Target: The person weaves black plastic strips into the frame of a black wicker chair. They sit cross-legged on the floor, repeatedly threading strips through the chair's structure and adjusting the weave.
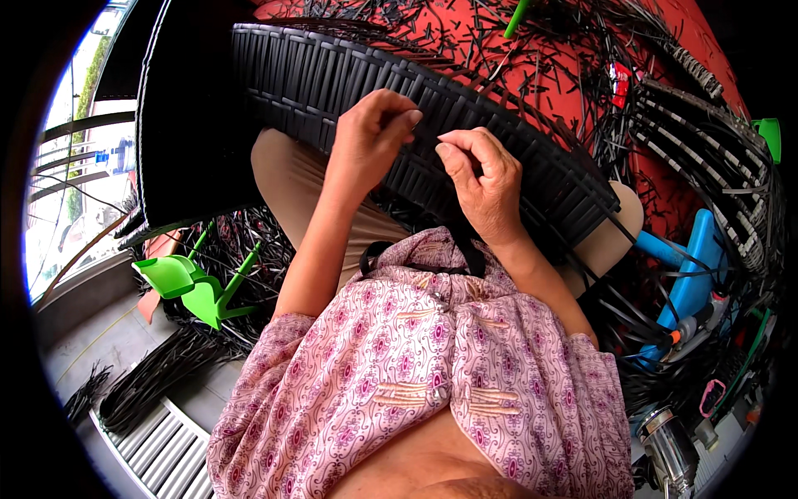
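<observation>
Both hands — left hand [366, 137] and right hand [486, 187], fingers pinched on thin black strands — work a black woven panel [332, 79] lying across the lap, its long axis running upper left to lower right, over a red floor [665, 183] strewn with offcuts [465, 33].

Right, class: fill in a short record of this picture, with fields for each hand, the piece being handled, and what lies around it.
left hand: fingers pinched on the woven panel's strips
right hand: fingers pinched on the same panel, close to the left
woven panel: black wicker, resting across the person's lap
floor: red, strewn with cut black strips
left side: green plastic scoop
right side: blue tool
</observation>
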Action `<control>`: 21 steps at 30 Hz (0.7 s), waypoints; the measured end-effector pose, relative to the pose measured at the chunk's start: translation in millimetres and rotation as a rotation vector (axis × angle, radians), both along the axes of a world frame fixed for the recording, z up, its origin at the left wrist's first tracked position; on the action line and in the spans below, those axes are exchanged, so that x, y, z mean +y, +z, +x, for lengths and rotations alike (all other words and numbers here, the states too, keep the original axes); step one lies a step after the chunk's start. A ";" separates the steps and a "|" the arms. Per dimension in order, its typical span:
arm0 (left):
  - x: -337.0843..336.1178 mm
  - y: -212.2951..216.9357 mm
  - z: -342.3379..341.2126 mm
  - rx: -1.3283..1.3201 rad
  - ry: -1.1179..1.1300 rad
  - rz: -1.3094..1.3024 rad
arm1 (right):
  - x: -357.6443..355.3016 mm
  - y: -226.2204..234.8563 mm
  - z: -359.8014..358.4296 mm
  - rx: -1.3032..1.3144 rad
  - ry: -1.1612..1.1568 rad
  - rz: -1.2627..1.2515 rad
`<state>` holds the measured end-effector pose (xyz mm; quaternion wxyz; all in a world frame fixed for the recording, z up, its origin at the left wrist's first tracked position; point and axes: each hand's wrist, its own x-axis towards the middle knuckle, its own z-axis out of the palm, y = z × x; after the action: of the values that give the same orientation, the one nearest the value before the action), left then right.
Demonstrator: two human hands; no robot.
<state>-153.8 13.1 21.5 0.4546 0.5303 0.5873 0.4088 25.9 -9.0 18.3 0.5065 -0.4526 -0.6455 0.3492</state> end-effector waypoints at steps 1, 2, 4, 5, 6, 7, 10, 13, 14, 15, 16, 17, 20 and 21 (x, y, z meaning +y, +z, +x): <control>5.5 -6.0 1.9 0.359 -0.071 0.203 | 0.2 -0.4 0.2 0.002 -0.038 -0.027; 5.6 -10.9 8.5 0.495 -0.033 0.271 | 0.2 -0.9 0.6 0.003 -0.075 -0.055; 3.2 -12.9 19.1 0.712 0.019 0.287 | 1.0 -4.3 1.3 0.041 -0.116 -0.117; 3.0 -12.1 21.3 0.731 0.015 0.288 | 1.8 -6.6 1.1 0.038 -0.133 -0.131; 2.8 -10.9 22.6 0.749 0.011 0.289 | 2.9 -9.0 1.0 0.034 -0.149 -0.145; 2.8 -8.8 23.5 0.770 0.010 0.289 | 4.2 -10.2 0.7 0.026 -0.152 -0.153; -0.2 -5.6 26.5 0.814 -0.016 0.271 | 8.2 -11.7 -0.3 -0.030 -0.159 -0.144; -0.3 -0.7 27.4 0.869 -0.066 0.229 | 11.1 -10.2 -1.5 -0.120 -0.156 -0.093; 0.7 -0.1 27.0 0.871 -0.078 0.222 | 11.3 -9.6 -1.9 -0.134 -0.155 -0.090; 0.6 0.2 26.6 0.872 -0.079 0.252 | 11.2 -9.0 -2.5 -0.148 -0.155 -0.087; 0.5 -0.3 25.6 0.872 -0.080 0.280 | 11.4 -8.7 -3.2 -0.187 -0.156 -0.081; 0.2 -1.2 24.3 0.873 -0.080 0.308 | 11.4 -8.6 -4.1 -0.226 -0.157 -0.076; 8.8 -13.3 12.5 0.536 -0.050 0.308 | 12.8 -10.1 -6.2 -0.349 -0.151 -0.036; 10.4 -15.5 10.6 0.444 -0.028 0.276 | 14.1 -10.2 -7.1 -0.390 -0.147 -0.019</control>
<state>-143.2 23.5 6.0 0.2435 0.6721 0.6041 0.3522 18.8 5.2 8.1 0.3916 -0.5622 -0.6934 0.2231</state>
